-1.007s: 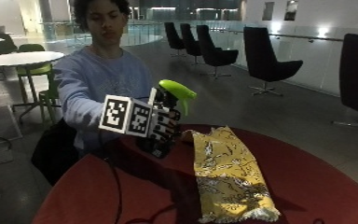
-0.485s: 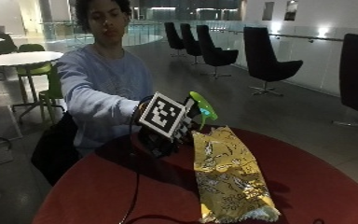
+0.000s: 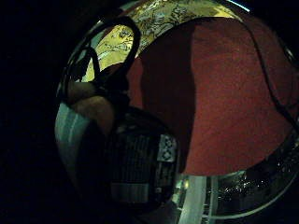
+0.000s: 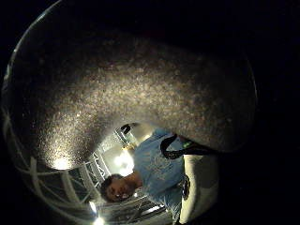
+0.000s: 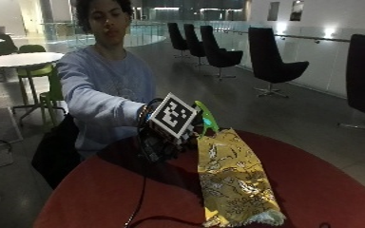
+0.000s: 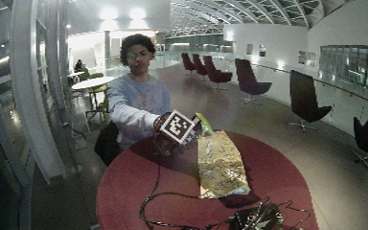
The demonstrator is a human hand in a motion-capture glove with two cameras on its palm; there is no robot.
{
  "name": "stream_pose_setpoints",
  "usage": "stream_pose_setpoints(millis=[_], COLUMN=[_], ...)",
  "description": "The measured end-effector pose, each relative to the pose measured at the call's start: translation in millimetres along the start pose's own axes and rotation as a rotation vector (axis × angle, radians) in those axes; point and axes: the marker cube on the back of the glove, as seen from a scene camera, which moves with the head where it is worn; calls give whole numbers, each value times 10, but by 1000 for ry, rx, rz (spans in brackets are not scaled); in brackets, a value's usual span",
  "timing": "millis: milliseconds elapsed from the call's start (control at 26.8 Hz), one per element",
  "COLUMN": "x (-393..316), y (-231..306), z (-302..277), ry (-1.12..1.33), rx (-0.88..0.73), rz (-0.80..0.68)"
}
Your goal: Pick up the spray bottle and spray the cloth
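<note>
The gloved right hand (image 5: 163,140) held the spray bottle (image 5: 203,121) up off the red table (image 5: 334,190). Its fingers were curled round the dark body of the bottle, so only the green top showed above the hand. In the little finger side palm view, the bottle's label (image 3: 140,172) sat right against the palm, with a bare fingertip (image 3: 96,112) beside it. The thumb side view was mostly blocked by something close and dark, which was probably the bottle too.

The gold cloth (image 5: 233,180) lay flat on the table. It ran long, from near the hand at about 12 o'clock down toward the table edge at 6 o'clock. The hand hovered just past the cloth's top end, at about 10 o'clock from the cloth's middle.

The green nozzle was tilted toward the cloth, so it looked like the bottle was being aimed for spraying. The picking up looked done. I could not tell if a finger was on the trigger.
</note>
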Motion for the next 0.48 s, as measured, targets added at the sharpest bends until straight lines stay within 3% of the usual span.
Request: stream_pose_setpoints(millis=[485], x=[-72], y=[13], z=[2], ry=[50], rx=[-48], rz=[13])
